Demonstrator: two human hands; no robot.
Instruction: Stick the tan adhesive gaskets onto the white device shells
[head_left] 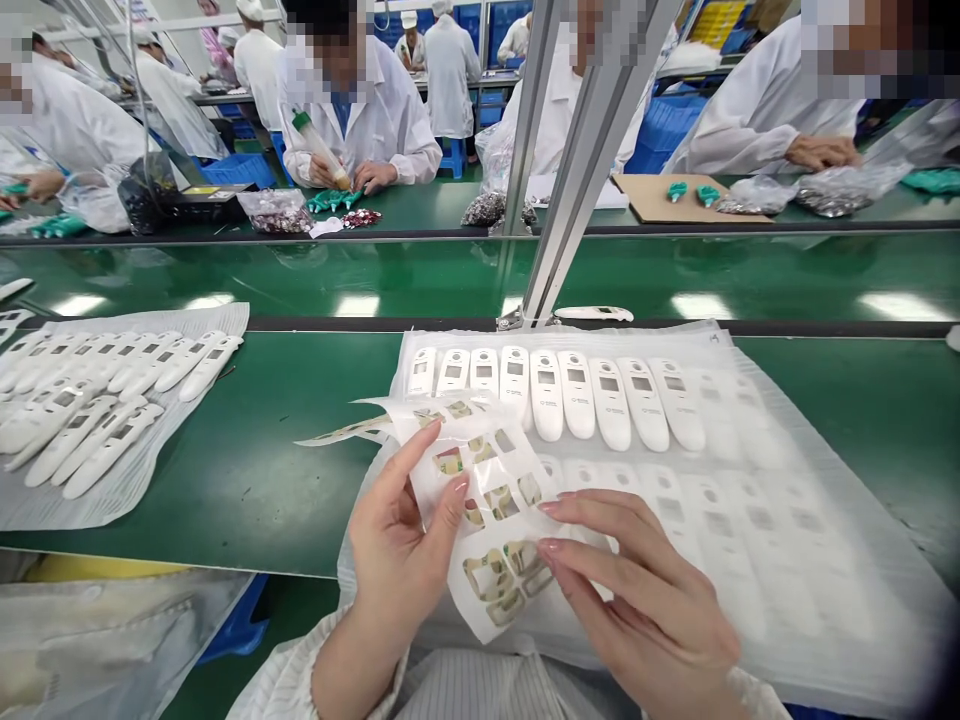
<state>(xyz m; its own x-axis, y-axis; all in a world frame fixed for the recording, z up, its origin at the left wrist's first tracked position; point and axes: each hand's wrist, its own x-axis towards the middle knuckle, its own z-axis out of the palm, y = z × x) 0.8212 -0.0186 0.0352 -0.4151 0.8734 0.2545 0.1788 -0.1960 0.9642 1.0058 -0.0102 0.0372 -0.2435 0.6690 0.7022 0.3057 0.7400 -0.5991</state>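
My left hand (409, 545) pinches a white backing sheet of stickers (457, 520) between thumb and fingers. Clear and brownish-gold stickers in several shapes are on the sheet, and its surface is curled. At its right side, my right hand (645, 590) has its fingertips drawn together on the sheet, by a sticker (525, 565) near the lower part; whether they grip a single sticker I cannot make out. Behind the sheet lies a row of white handheld devices (577, 395) with small grey screens. More such devices show faintly under a translucent foam sheet (757, 560).
Another foam sheet (112, 490) at the left bears several white devices (105, 445). A metal post (577, 170) rises behind the row, beside one white part (594, 314) on the green line. Across it, co-workers in white coats handle green parts (334, 200) and bags (274, 212).
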